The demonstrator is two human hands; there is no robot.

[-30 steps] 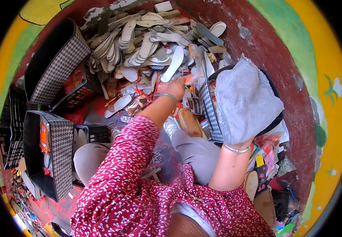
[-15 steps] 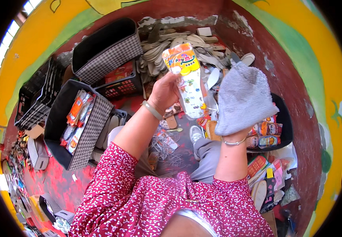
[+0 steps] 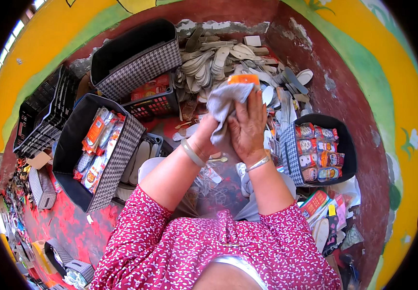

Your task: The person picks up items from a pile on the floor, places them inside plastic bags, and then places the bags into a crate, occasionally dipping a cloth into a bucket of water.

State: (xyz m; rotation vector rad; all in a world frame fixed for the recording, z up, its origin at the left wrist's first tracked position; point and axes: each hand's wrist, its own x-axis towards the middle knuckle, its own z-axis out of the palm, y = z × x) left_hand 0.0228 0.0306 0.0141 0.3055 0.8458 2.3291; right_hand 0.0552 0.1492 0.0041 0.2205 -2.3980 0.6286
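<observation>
Up in front of me my left hand (image 3: 206, 134) is closed on a packaged insole (image 3: 243, 79). Only the packet's orange top end shows; the cloth and my hands hide the rest. A grey towelling cloth (image 3: 223, 102) lies folded over the packet. My right hand (image 3: 248, 126) presses the cloth against it, fingers stretched upward and close together, thumb toward the left hand. Both hands nearly meet below the cloth.
At right a houndstooth bin (image 3: 288, 153) holds rows of packaged insoles; another bin (image 3: 114, 162) at left holds more. Loose insoles (image 3: 197, 67) are heaped along the far wall. Black crates (image 3: 42, 116) stand far left. Plastic scraps litter the floor between my legs.
My right hand has brought the cloth left from over the right bin onto the packet, which it now mostly covers. The right bin's contents have come into view.
</observation>
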